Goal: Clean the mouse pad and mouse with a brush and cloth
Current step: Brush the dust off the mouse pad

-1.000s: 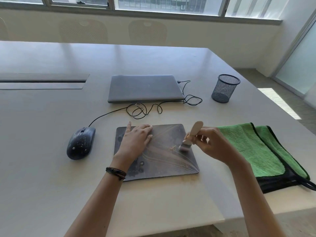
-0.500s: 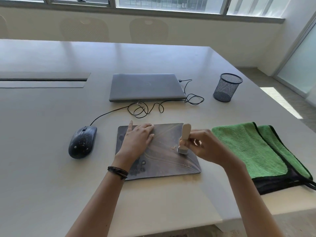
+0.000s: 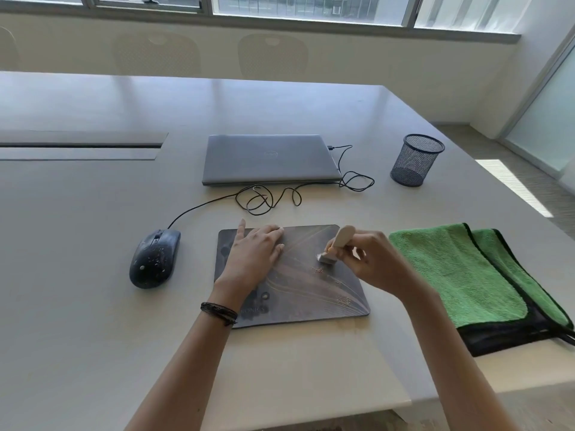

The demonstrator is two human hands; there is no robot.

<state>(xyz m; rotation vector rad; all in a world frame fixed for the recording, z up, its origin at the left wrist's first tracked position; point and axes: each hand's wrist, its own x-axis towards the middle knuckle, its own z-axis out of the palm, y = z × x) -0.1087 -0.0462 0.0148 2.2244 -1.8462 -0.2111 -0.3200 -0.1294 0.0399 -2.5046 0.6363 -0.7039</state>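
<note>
Brush [image 3: 334,248] handle is now tilting back vs. upright 0.5 s ago. Right hand [image 3: 371,264] is pinching it, bristles on mouse pad [image 3: 306,286]; left hand [image 3: 253,255] is pressing flat alongside. Brushing step; next, sweep the crumbs just below the bristles off the pad edge.

A large pale grey table [image 3: 93,275] fills most of the view, its smooth top reflecting soft daylight. A long recessed panel [image 3: 81,146] is set into its left side. Beyond the far edge stand three pale chairs [image 3: 272,57], their rounded backs against a low white wall [image 3: 373,57]. Above the wall runs a band of windows [image 3: 311,7] with grey frames. At the right, a frosted glass partition [image 3: 547,126] rises from a grey floor [image 3: 485,144], where a bright patch of sunlight [image 3: 513,186] falls.
</note>
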